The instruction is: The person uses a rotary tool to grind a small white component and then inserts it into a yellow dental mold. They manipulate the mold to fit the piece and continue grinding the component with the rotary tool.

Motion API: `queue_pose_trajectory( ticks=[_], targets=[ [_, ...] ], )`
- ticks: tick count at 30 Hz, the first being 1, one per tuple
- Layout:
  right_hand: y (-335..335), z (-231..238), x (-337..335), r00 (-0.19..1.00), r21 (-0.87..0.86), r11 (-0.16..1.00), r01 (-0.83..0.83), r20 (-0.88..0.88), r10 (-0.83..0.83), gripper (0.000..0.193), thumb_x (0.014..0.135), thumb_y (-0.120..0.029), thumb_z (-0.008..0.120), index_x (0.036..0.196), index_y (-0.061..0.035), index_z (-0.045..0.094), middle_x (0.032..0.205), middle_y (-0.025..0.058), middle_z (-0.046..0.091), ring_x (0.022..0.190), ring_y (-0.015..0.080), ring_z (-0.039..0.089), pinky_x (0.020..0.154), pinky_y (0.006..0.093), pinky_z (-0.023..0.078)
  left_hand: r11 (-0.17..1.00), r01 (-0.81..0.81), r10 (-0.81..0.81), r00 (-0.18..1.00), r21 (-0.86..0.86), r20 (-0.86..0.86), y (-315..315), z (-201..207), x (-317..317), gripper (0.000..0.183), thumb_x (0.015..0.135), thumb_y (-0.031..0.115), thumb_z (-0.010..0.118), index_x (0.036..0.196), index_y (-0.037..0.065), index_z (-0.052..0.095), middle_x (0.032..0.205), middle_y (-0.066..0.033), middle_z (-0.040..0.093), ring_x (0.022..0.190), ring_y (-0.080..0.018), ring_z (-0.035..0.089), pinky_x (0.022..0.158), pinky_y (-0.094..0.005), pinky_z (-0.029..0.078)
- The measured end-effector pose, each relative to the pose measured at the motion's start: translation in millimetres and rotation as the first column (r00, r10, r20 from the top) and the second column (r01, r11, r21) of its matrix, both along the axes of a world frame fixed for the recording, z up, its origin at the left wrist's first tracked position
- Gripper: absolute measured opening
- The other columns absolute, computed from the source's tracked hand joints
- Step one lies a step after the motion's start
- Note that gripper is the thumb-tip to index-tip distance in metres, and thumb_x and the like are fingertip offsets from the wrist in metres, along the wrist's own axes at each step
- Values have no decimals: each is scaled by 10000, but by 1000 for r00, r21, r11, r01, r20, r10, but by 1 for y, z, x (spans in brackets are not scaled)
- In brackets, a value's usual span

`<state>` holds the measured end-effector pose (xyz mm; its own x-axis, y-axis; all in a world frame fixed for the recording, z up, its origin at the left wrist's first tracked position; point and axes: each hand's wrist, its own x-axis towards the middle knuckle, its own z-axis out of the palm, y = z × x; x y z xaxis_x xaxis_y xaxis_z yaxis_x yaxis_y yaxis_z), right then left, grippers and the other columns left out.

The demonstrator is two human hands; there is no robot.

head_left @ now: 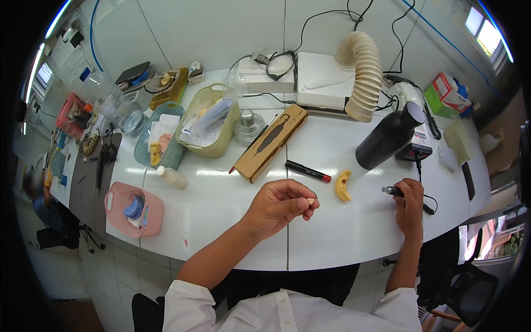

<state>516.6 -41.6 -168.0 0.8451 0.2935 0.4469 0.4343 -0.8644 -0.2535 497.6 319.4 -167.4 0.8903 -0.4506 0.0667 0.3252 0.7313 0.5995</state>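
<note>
Small cream piece [311,201]: pinched at the left fingertips, just right of and below the frame's centre, apparently raised over the white table [345,238]; tooth-like in shape, too small for finer detail.
Left hand [283,205]: closed in a thumb-and-finger pinch on that piece, well apart from the handpiece.
Right hand [410,206]: wrapped round a dark handpiece [394,191], right of the frame; silvery nose aimed left. Cannot tell whether fitted with a bit.
Drop risk: judged highest; little surface to grip, so could shoot out of the pinch under a sideways push, then roll off the near edge toward the lower frame.
Fingertip risk: barely any piece showing past the pinch; with a spinning tool, could nick skin through a small slip.
Cord [436,206] risk: looped beside the right hand; could snag on a reach left and drag the nose off line.
Yellow arch [342,186] risk: lying between both hands; could be knocked by a low sweep from the right.
Marker [305,170] risk: just above the left hand; could roll if brushed.
</note>
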Motion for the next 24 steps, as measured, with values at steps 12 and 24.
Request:
queue_pose_trajectory(
  ticks=[12, 24],
  targets=[
    [95, 94, 9, 877, 107, 881, -461, 205, 434, 277, 781, -126, 728, 1018, -65, 596, 868, 98, 606, 795, 288, 582, 717, 390, 431, 997, -15, 12, 999, 71, 42, -2, 3, -4, 164, 873, 55, 733, 1017, -3, 679, 967, -155, 715, 833, -195, 671, 730, -321, 550],
    [131, 33, 15, 849, 247, 814, -526, 208, 486, 365, 586, -255, 842, 740, -112, 545, 665, 22, 513, 628, 227, 527, 624, 343, 398, 974, -29, 23, 999, 224, 28, -11, -2, -4, 110, 860, -2, 728, 961, -13, 688, 990, -184, 683, 868, -228, 671, 766, -347, 558]
  ],
)
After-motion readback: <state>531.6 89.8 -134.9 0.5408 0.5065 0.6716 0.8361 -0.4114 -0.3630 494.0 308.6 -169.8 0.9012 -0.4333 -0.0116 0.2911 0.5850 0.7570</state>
